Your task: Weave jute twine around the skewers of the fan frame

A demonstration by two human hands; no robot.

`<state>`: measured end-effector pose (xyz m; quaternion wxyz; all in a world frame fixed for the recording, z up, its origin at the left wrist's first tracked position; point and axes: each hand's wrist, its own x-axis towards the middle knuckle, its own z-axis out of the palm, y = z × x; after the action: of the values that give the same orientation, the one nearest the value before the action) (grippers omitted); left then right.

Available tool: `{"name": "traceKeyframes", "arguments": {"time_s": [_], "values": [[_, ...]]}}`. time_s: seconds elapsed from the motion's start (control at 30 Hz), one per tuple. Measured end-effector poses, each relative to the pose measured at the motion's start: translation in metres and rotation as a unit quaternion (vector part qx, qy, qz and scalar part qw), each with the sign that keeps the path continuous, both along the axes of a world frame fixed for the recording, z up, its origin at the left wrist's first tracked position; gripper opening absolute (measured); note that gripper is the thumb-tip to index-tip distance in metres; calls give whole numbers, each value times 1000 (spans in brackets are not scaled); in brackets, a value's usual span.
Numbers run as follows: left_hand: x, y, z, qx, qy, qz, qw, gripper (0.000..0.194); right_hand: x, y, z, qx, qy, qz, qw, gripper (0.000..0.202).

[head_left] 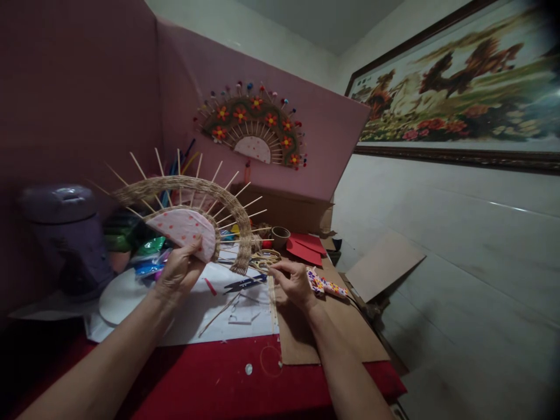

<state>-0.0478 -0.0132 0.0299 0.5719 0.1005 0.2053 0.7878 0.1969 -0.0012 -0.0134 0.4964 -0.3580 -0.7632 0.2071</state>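
Left fingers (193,248) are gripping a semicircular, brown-woven fan (186,226) with pale wooden sticks (199,165) above the red-covered counter (210,379); right fingers (284,267) are pinching something thin, indistinct. Overpulling could be bending sticks.

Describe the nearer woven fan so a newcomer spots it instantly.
Find the large pink board. In front, the left grip holds a woven half-circle fan by its dotted panel. Bare stick tips and no flowers distinguish it from the decorated fan on the board.
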Motion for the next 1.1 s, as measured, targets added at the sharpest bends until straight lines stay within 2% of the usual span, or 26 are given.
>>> {"name": "traceKeyframes", "arguments": {"time_s": [0.13, 0.3, 0.57, 0.73, 0.83, 0.9, 1.03, 1.1], "values": [[1, 1, -4, 15, 17, 2, 1000, 39, -4, -8, 2, 37, -44, 12, 998, 16], [5, -2, -1, 4, -13, 1, 1000, 40, -5, -9, 0, 48, -94, 38, 994, 19], [10, -4, -5, 27, 24, -59, 998, 32, -2, -7, 1, 34, -127, 22, 991, 18], [7, -4, 0, 20, 5, -34, 999, 32, -3, -8, 4, 41, -150, -15, 988, 19], [5, -7, 9, 28, -5, -18, 999, 35, -2, -7, 6, 7, -127, -5, 992, 18], [6, -10, 16, 42, -8, -16, 999, 35, -2, -6, 10, -44, -97, 31, 994, 17], [11, -14, 27, 60, 6, -9, 998, 38, -8, -14, 29, -137, -29, 125, 982, 14], [12, -13, 31, 62, -4, -8, 998, 37, -13, -23, 42, -165, -8, 151, 975, 18]]}}
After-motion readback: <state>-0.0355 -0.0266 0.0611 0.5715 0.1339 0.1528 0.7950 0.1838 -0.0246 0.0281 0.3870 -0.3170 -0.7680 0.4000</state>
